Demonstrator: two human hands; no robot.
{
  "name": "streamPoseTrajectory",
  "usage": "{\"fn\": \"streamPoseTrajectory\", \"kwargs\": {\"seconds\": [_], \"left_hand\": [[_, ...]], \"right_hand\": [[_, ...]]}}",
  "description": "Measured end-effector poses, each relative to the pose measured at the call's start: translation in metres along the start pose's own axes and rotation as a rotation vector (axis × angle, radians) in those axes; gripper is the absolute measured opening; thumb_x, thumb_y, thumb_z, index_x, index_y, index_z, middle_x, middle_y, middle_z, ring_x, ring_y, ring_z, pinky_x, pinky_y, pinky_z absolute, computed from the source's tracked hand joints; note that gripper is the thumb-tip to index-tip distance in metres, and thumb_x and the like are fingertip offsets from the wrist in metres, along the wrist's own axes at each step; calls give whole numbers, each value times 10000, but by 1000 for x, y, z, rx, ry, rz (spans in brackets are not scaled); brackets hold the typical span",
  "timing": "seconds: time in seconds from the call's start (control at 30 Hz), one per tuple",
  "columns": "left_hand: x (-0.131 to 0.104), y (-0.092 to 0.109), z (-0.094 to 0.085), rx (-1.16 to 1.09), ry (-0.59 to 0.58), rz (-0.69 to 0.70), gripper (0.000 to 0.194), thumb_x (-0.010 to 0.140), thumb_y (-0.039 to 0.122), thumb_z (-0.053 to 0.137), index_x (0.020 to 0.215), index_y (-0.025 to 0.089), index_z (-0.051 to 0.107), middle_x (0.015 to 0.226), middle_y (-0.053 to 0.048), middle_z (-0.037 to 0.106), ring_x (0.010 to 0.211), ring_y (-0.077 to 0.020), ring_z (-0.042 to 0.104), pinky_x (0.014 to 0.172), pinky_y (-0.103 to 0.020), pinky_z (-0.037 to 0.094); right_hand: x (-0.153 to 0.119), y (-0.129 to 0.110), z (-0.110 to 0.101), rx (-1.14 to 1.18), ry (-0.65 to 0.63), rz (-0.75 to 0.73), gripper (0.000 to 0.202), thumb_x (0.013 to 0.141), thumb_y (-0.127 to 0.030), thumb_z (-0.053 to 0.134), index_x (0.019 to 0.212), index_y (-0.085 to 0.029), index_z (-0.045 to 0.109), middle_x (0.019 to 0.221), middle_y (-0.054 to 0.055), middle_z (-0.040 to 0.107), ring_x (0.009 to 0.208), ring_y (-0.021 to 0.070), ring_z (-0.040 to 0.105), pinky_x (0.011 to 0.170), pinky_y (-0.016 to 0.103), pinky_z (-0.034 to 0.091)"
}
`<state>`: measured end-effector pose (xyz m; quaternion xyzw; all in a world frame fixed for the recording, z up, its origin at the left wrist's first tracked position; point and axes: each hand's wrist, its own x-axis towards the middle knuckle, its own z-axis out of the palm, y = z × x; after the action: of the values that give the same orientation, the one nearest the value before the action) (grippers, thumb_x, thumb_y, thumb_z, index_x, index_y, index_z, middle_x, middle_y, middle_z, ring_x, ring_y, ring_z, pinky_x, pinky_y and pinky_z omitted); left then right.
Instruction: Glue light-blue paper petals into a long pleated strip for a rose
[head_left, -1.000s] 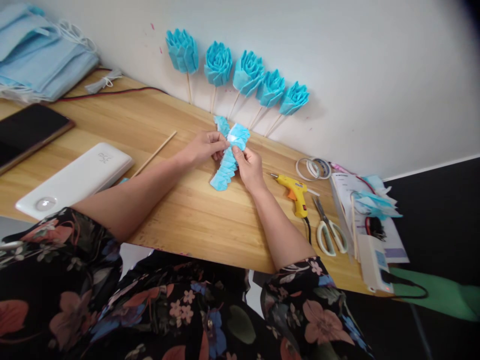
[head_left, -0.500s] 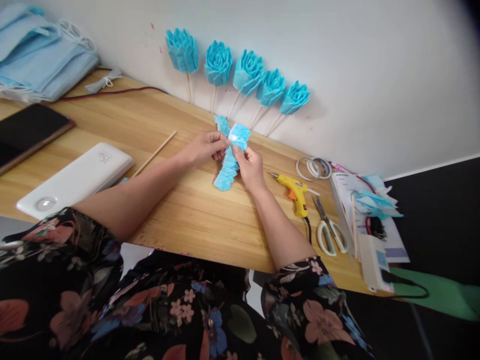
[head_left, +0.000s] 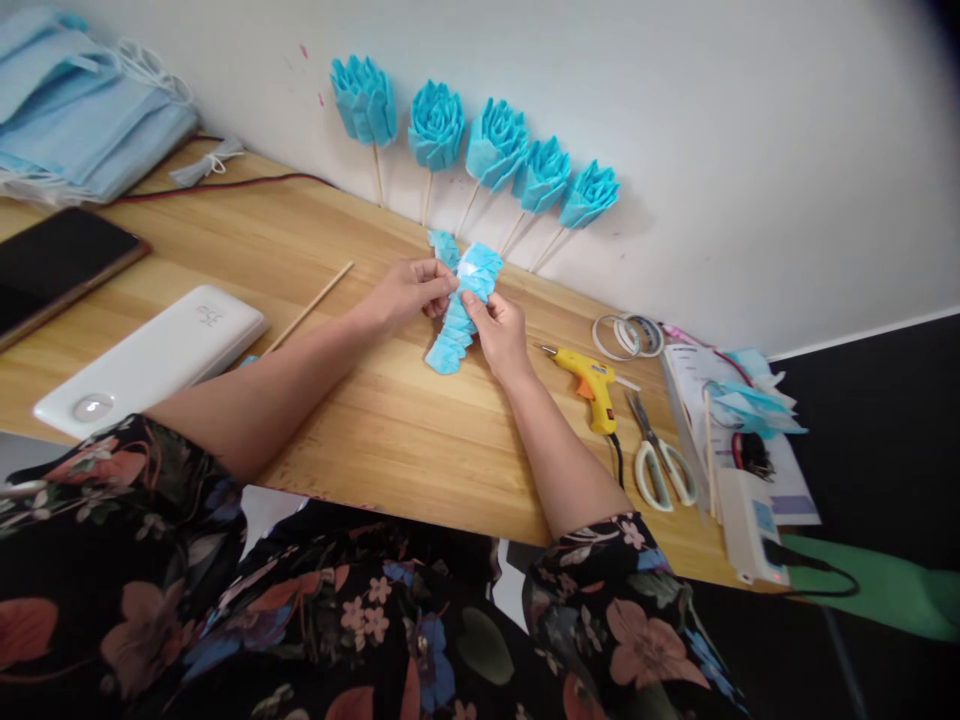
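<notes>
A light blue pleated strip (head_left: 454,335) of thin fabric hangs between my hands, its folds overlapping like petals. My right hand (head_left: 501,330) pinches it from the right, thumb on the front. On its left edge, the fingers of my left hand (head_left: 422,290) are closed in a pinch; the exact spot they grip is partly hidden. Another part of blue pleated material (head_left: 444,248) shows behind my left fingers; whether it joins the strip I cannot tell. To the right of my right hand lies a yellow glue gun (head_left: 589,385).
Several blue fabric roses on sticks (head_left: 437,125) lean against the wall. Scissors (head_left: 656,460), tape rolls (head_left: 628,336) and a power strip (head_left: 750,525) lie right. A wooden stick (head_left: 311,305), white power bank (head_left: 154,355), phone (head_left: 64,265) and stacked face masks (head_left: 82,110) lie left.
The lower end of the pleated strip has shifted up slightly. Both hands stay in nearly the same place, still pinching.
</notes>
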<state>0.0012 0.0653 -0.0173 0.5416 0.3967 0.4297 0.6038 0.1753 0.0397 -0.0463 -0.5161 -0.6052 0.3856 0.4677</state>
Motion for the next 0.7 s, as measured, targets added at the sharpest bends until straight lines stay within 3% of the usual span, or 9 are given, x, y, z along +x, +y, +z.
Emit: {"fn": "streamPoseTrajectory", "kwargs": {"seconds": [0.1, 0.43, 0.7], "left_hand": [[-1, 1, 1, 15, -32, -1, 240, 943, 214, 689, 728, 157, 596, 589, 24, 602, 542, -75, 556, 579, -193, 441], [-3, 4, -1, 55, -104, 0, 256, 904, 184, 729, 681, 158, 606, 571, 15, 605, 556, -87, 567, 586, -200, 447], [-2, 0, -2, -26, -39, 15, 296, 920, 255, 732, 682, 162, 583, 588, 20, 592, 553, -91, 552, 613, -225, 434]], "right_hand": [[0, 1, 0, -24, 32, -16, 604, 811, -810, 619, 716, -216, 563, 650, -36, 494, 619, 109, 429, 576, 268, 357], [-4, -9, -1, -8, 90, -44, 647, 833, -825, 582, 644, -232, 404, 632, -48, 358, 618, 102, 353, 580, 264, 335], [-4, -5, -1, 47, 8, -82, 543, 863, -755, 611, 756, -226, 553, 720, -28, 466, 673, 116, 421, 639, 273, 383]]}}
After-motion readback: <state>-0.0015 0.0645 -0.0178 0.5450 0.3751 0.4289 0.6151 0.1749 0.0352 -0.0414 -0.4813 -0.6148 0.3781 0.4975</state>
